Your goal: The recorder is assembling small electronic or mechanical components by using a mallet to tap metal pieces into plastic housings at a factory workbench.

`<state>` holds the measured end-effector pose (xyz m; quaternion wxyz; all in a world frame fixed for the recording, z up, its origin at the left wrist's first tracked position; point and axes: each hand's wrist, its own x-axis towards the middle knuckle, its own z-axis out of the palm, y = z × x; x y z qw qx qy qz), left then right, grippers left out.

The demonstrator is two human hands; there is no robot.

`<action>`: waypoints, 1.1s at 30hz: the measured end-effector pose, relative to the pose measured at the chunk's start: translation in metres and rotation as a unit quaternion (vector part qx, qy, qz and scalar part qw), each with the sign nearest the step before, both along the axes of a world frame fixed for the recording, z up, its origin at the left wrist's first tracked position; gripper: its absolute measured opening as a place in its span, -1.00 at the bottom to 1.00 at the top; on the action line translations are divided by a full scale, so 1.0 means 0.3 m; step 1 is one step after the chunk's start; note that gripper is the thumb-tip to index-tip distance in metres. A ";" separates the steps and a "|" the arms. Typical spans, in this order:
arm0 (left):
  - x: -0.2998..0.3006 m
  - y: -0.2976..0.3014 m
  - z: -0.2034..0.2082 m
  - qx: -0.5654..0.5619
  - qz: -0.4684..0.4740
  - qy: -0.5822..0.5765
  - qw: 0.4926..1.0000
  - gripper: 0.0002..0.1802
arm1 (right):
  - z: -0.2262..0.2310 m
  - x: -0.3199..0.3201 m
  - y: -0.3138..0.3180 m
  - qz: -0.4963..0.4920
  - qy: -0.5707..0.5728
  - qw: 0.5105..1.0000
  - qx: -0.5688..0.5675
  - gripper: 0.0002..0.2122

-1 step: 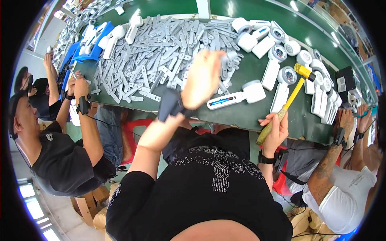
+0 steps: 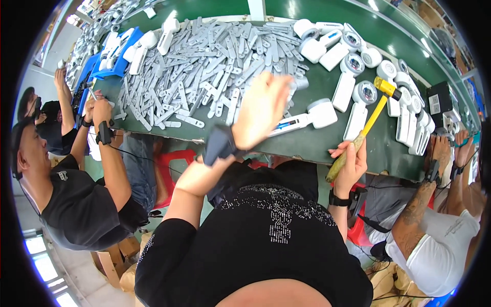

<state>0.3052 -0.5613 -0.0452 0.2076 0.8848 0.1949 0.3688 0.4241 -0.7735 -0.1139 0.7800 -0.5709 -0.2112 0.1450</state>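
The green desk [image 2: 302, 149] is stretching across in front of the person, and a broad pile of grey strips [image 2: 204, 66] is covering its middle. To the right of the pile, white handheld units [image 2: 343, 92] with round heads are lying in a loose cluster.

The mallet [image 2: 374, 115] is slanting over the desk's near right side, its yellow-and-black head [image 2: 387, 88] pointing up and away. The right hand [image 2: 352, 162] is gripping its dull, worn-looking grip [image 2: 336, 168]. It is probably carrying most of its weight in the head, so the low end is giving a good hold for control.

The left hand [image 2: 262, 110] is hovering over the pile's near right edge with its fingers partly bent; blur is hiding whether it is holding anything.

Just beside it, a single white unit [image 2: 307, 121] is lying on the desk, partly covered by that hand. It is looking like light, stiff, smooth plastic, likely a bit slippery; the straight handle is offering the safest hold.

Inside that handle, a thin blue piece [image 2: 285, 125] is showing.
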 end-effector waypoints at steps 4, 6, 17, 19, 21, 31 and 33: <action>-0.052 -0.124 -0.058 -0.006 0.002 0.063 0.998 -0.71 | 0.020 0.000 0.000 0.009 0.011 1.000 0.012 -0.58; -0.053 -0.146 -0.065 0.017 0.023 0.078 0.997 -0.71 | 0.022 -0.001 -0.009 0.016 0.013 1.000 0.016 -0.56; -0.064 -0.183 -0.087 0.034 0.036 0.109 0.993 -0.66 | 0.054 -0.105 -0.119 0.080 0.045 0.994 -0.051 -0.52; -0.071 -0.180 -0.088 0.033 0.032 0.110 0.993 -0.64 | 0.063 -0.104 -0.163 0.154 0.024 0.978 -0.137 -0.52; -0.070 -0.182 -0.077 0.031 0.035 0.110 0.993 -0.65 | 0.091 -0.084 -0.204 0.188 0.008 0.963 -0.191 -0.52; -0.057 -0.171 -0.100 0.026 0.031 0.022 0.999 -0.73 | 0.174 -0.081 -0.227 0.203 -0.198 0.895 -0.345 -0.55; -0.048 -0.162 -0.145 -0.078 0.002 -0.025 0.997 -0.78 | 0.176 -0.079 -0.225 0.201 -0.214 0.895 -0.336 -0.55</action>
